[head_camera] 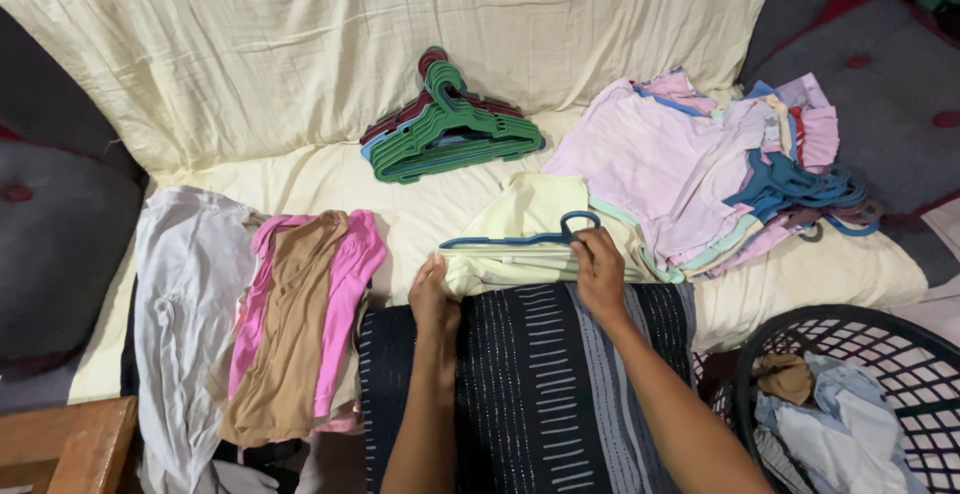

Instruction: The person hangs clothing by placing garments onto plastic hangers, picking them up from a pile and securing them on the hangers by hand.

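A pale yellow-green garment lies on a cream-covered couch with a blue plastic hanger in it. My right hand grips the hanger near its hook, pressing on the garment. My left hand pinches the garment's left edge by the hanger's left end. Both hands rest just above a dark striped cloth spread in front of me.
A pile of green, blue and maroon hangers sits at the couch back. Clothes on hangers are stacked right. Pink, tan and white garments lie left. A black basket with clothes stands lower right; a wooden corner is lower left.
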